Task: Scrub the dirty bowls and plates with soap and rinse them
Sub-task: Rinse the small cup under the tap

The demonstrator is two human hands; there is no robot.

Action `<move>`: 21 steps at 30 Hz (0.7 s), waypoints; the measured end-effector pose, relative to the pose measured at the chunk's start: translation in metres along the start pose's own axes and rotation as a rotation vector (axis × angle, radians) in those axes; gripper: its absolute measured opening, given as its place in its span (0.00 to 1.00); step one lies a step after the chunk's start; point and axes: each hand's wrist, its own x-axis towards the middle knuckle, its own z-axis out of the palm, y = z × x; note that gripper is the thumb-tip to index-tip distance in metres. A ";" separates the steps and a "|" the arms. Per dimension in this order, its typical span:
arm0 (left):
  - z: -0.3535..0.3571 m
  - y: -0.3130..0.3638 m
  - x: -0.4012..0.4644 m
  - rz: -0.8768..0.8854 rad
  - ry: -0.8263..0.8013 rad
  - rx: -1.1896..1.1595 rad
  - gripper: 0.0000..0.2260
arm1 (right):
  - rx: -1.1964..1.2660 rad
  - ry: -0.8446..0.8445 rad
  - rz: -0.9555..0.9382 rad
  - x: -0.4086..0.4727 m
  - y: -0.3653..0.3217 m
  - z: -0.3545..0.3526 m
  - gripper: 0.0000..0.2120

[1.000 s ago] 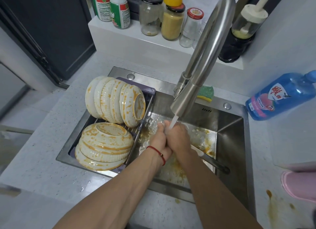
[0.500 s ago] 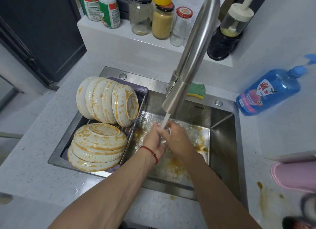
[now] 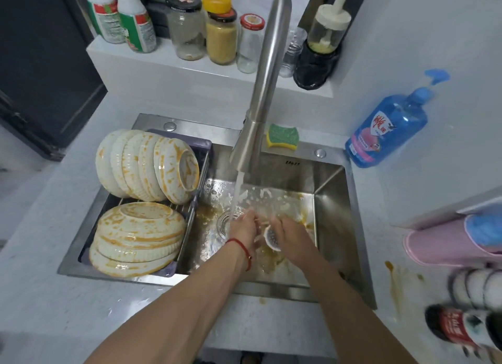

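Nearest, at the front of the sink [image 3: 361, 255], two hands are being held low over the dirty bottom. A small round strainer [image 3: 272, 237] with little holes is being gripped by the right hand [image 3: 292, 234], whose fingers are curled round it. The left hand [image 3: 244, 228] is being kept just beside it, right under the water [image 3: 235, 198], with some fingers reaching to the strainer; it cannot be told if this hand is gripping or only touching.

It looks like hands and strainer are being rinsed, so the scrubbing of dishes is not yet being done. For the next move, the strainer is likely needing to be put down, and the sponge [image 3: 282, 136] and soap bottle [image 3: 388, 131] are needing to be reached at the sink's back edge and back right corner.

To the left of the hands, well apart, dirty plates [image 3: 135, 241] are being kept in a stack at the front of the rack [image 3: 187, 143] on the sink's left side. Behind them, dirty bowls [image 3: 146, 165] are being stood on edge at the back of the rack. All are being left with orange stains on them
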 end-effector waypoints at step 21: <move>0.028 0.033 -0.029 -0.032 -0.313 -0.002 0.27 | -0.302 0.176 -0.007 -0.046 0.062 -0.068 0.10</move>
